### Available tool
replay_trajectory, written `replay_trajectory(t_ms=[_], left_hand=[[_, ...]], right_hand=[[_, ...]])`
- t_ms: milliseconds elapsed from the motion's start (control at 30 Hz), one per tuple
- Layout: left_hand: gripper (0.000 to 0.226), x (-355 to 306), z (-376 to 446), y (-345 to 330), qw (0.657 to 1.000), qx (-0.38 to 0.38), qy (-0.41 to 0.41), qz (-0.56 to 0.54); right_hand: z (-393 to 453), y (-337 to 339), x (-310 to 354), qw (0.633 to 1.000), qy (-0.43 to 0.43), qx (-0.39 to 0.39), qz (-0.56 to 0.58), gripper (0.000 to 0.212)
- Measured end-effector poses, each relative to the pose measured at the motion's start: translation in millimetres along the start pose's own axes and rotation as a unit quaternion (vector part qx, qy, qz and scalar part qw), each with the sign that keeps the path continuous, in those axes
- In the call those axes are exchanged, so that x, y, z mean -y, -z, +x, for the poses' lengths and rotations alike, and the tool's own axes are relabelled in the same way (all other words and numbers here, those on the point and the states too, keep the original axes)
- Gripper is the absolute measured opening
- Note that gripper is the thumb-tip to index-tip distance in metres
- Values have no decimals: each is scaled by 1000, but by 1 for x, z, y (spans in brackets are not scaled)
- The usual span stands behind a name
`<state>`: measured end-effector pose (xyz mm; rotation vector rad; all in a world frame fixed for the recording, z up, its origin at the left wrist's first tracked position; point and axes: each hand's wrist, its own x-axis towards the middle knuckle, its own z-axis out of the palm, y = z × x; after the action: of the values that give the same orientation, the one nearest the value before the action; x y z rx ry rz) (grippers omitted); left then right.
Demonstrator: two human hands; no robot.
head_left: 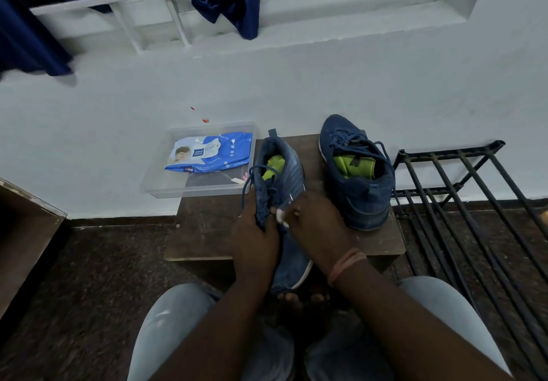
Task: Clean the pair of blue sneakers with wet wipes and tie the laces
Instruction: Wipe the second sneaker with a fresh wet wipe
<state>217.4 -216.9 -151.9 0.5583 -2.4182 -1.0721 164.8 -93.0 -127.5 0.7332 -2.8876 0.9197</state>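
White wipe sits pinched in the right hand, rubbing the shoe. The left hand grips that shoe to keep it steady. The other shoe waits on the stool. The pack lies in the tray, close by for more.

The blue wet wipes pack, left of centre in the frame, reads "mee mee", with "mee" again along its lower edge.
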Motion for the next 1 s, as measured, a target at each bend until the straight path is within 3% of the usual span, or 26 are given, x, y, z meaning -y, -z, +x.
replay_trajectory(t_ms=[133, 267, 400, 533, 633, 733, 833, 1000], left_hand=[[55, 0, 3, -1, 1000, 2, 2, 13], [63, -3, 0, 1, 1000, 0, 16, -6], [62, -2, 2, -1, 1000, -1, 15, -6], [58, -1, 4, -1, 1000, 6, 12, 19], [53, -5, 3, 3, 999, 23, 28, 2], [40, -11, 5, 13, 994, 44, 96, -42], [36, -23, -5, 26, 988, 41, 114, -93], [49, -43, -19, 38, 985, 67, 136, -79]], right_hand=[[37, 2, 6, 992, -70, -95, -37, 14], [-3, -19, 12, 998, 4, -58, -27, 9], [-25, -11, -7, 1000, 4, -3, -7, 18], [15, 2, 0, 995, -19, -81, -48, 19], [16, -4, 7, 987, -72, -142, 25, 21], [-14, -5, 11, 970, -109, -168, 136, 16], [-38, 10, 14, 949, -145, -167, 226, 16], [-59, 13, 29, 950, -98, -192, 226, 20]])
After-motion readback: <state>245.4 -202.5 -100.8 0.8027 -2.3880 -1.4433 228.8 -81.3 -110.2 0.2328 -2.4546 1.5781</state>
